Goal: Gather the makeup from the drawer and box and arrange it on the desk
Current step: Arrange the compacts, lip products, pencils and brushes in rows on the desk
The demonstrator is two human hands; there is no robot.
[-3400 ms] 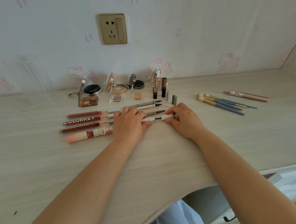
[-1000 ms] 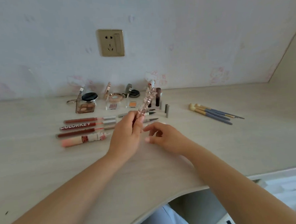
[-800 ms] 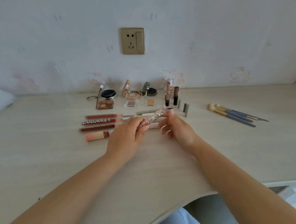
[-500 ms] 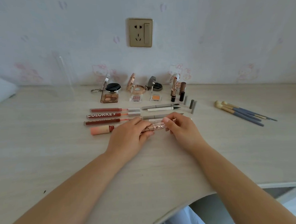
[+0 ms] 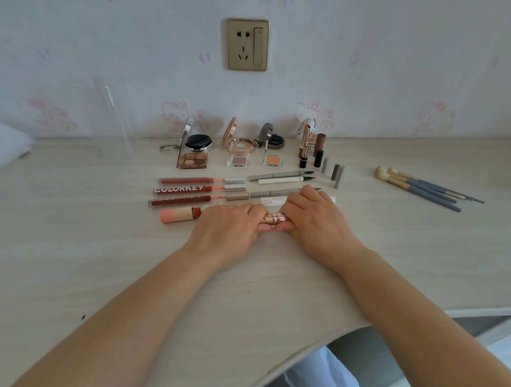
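Both hands, left hand (image 5: 229,224) and right hand (image 5: 314,217), pinch the ornate rose-gold tube (image 5: 275,219) low over the counter (image 5: 74,262): likely light, rigid, slick; best held at its ends.

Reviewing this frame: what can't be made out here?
- Rose-gold tube, head view: both ends covered by the left hand and right hand; type unclear.
- White pen: middle hidden behind the right hand.
- Drawer: cut off by the desk edge.

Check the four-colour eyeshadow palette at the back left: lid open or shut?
Open. The eyeshadow palette lies flat with its brown pans exposed, and its lid stands up along the left edge.
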